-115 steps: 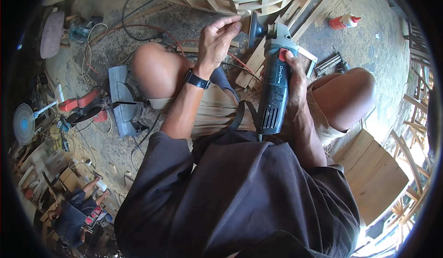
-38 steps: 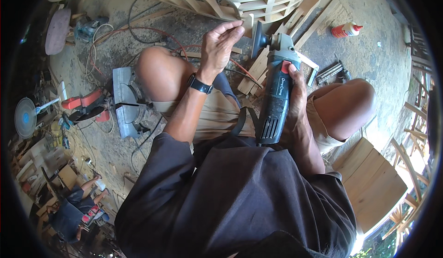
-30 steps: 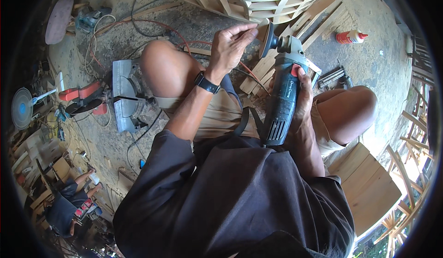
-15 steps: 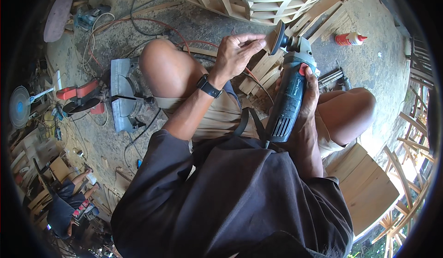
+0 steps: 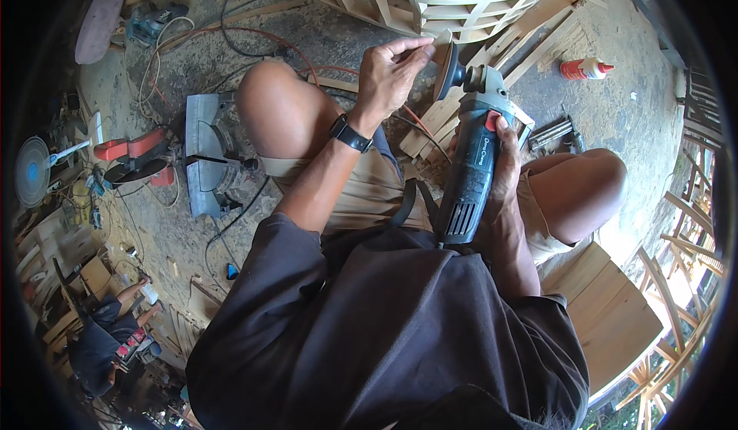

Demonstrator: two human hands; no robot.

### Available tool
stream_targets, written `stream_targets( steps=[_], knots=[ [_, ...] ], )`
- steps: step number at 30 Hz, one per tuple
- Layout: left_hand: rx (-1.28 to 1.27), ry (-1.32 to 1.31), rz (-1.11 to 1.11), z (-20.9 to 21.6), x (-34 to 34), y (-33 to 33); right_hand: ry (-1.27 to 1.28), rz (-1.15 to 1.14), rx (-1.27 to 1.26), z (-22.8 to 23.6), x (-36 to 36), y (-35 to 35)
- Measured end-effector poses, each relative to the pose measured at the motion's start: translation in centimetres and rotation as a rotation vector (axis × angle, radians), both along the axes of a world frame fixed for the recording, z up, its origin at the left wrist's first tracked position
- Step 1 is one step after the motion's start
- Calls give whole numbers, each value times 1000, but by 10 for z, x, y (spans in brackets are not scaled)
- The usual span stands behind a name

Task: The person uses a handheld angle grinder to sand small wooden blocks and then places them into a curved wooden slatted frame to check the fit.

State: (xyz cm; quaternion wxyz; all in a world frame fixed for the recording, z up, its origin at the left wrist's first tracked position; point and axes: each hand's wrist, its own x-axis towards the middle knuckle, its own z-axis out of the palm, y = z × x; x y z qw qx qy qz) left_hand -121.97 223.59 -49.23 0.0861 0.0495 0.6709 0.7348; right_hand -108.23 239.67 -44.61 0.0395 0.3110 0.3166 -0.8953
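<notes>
My right hand (image 5: 505, 161) is wrapped round the teal body of an angle grinder (image 5: 470, 172), with the thumb by its red switch. The grinder is tilted, its grey head away from me. On its spindle sits a black backing pad (image 5: 453, 73) carrying a brownish sanding disc (image 5: 441, 52), seen nearly edge-on. My left hand (image 5: 388, 76), a dark watch on its wrist, is closed in a pinch at the disc's far edge. A pale flap of the disc stands up by the fingertips. How firmly they grip it is partly hidden.
Wood strips (image 5: 442, 115) lie beyond the grinder, near a slatted wooden frame (image 5: 480, 0). A red-and-white glue bottle (image 5: 586, 69) stands right. Left are a mitre saw (image 5: 204, 157), hoses and cords, and a fan (image 5: 34, 170). Another person (image 5: 104, 342) works at far lower left.
The grinder and its pad have shifted a little left and turned slightly. My left fingertips have moved up along the disc's edge, where a pale flap now shows.
</notes>
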Motion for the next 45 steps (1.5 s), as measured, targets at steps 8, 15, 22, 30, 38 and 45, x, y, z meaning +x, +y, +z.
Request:
stream_targets(
  steps=[8,15,22,30,38,45],
  knots=[
    [71,-3,-28,1,3,1,6,14,79,-5,1,2],
    [-17,-100,-99,-2,8,-2,15,63,104,-13,0,14],
    [55,-141,-112,-4,3,-1,7,60,76,-7,0,9],
    [-26,-185,-167,1,12,-4,-19,-36,-23,-7,-3,10],
    [-49,-167,-175,-2,11,-2,-44,-48,-24,-9,-3,12],
    [-20,-169,-133,-13,4,-2,-51,11,20,-6,0,8]
  ],
)
